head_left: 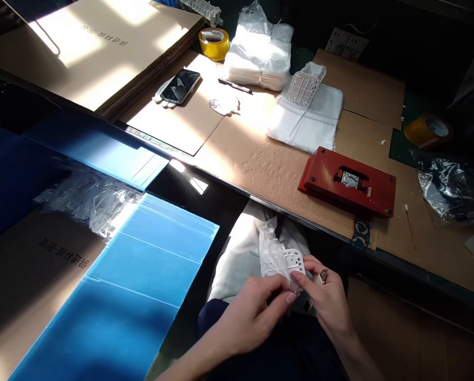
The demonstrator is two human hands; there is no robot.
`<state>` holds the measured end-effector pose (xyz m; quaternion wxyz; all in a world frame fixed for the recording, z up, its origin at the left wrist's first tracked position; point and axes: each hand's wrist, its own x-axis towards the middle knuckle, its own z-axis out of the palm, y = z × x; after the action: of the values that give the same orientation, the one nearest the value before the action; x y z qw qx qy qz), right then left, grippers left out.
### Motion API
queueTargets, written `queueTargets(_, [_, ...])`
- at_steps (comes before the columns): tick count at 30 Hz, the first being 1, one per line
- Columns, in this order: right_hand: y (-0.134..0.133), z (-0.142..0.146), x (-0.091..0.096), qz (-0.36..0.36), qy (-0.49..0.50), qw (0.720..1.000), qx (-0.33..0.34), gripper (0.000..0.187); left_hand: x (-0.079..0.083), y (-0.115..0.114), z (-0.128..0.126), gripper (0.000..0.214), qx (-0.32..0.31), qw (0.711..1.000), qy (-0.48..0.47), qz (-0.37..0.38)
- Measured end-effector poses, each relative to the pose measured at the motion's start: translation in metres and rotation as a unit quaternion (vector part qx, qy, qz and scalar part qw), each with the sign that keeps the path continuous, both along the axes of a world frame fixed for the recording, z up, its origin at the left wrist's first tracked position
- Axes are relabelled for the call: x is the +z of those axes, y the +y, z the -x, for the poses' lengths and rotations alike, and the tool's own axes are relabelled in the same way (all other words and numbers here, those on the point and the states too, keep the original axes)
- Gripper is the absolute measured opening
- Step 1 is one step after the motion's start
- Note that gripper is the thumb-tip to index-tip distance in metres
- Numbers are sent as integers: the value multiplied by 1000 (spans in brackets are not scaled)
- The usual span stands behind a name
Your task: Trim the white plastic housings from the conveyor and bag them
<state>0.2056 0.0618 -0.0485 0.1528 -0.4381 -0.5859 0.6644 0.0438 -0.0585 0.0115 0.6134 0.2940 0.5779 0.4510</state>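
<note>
Over my lap, my left hand (pixel 249 317) and my right hand (pixel 324 299) both pinch the edge of a clear plastic bag (pixel 270 254). Inside it lies a white perforated plastic part (pixel 292 263), partly hidden by my fingers. A small beige object (pixel 321 277) shows just beyond the fingertips of my right hand, though I cannot tell what it is. A white cloth (pixel 240 254) lies on my lap behind the bag.
A blue corrugated plastic sheet (pixel 141 270) and flat cardboard (pixel 34 270) stand at my left. On the cardboard-covered bench (pixel 268 169) are a red metal fixture (pixel 347 182), a phone (pixel 180 86), white gloves (pixel 224 104), bagged white goods (pixel 258 55), and yellow tape rolls (pixel 213 44).
</note>
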Motion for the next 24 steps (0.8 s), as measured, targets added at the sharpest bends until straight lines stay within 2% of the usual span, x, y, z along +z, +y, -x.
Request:
queueTargets(1, [0, -2, 2, 12, 16, 1000, -8, 22, -4, -3, 4, 31, 12, 1000, -27, -3])
queueTargets(2, [0, -3, 4, 22, 29, 999, -14, 22, -11, -7, 11, 36, 55, 997, -55, -2])
queueTargets(3, [0, -4, 7, 23, 37, 999, -14, 22, -19, -10, 19, 42, 136, 988, -78, 6])
queueTargets(5, [-1, -2, 12, -6, 35, 999, 10, 19, -37, -13, 34, 46, 331, 934, -126, 39])
queueTargets(6, [-1, 0, 15, -30, 30, 999, 31, 19, -45, -12, 39, 46, 371, 910, -174, 71])
queueTargets(7, [-3, 4, 17, -52, 27, 997, 57, 19, -53, -9, 41, 45, 375, 895, -220, 98])
queueTargets(9, [-5, 12, 22, -76, 39, 989, 121, 19, -62, 0, 37, 45, 331, 868, -340, 146])
queueTargets(12, [-5, 17, 23, -105, 53, 975, 189, 9, -66, 10, 23, 41, 299, 806, -483, 164])
queueTargets(15, [0, 10, 24, -197, -8, 972, 126, 15, -65, 10, 17, 42, 337, 785, -506, 123])
queueTargets(17, [2, 3, 31, -243, -38, 966, 81, 13, -67, 8, 20, 49, 370, 772, -509, 86])
queueTargets(20, [2, -5, 54, -286, -17, 953, 97, 16, -70, 5, 27, 58, 399, 759, -513, 49])
queueTargets(22, [4, -9, 71, -320, 13, 941, 107, 22, -72, 4, 30, 60, 396, 757, -518, 41])
queueTargets(24, [9, -12, 80, -339, 47, 935, 94, 25, -73, 3, 30, 59, 390, 759, -521, 36])
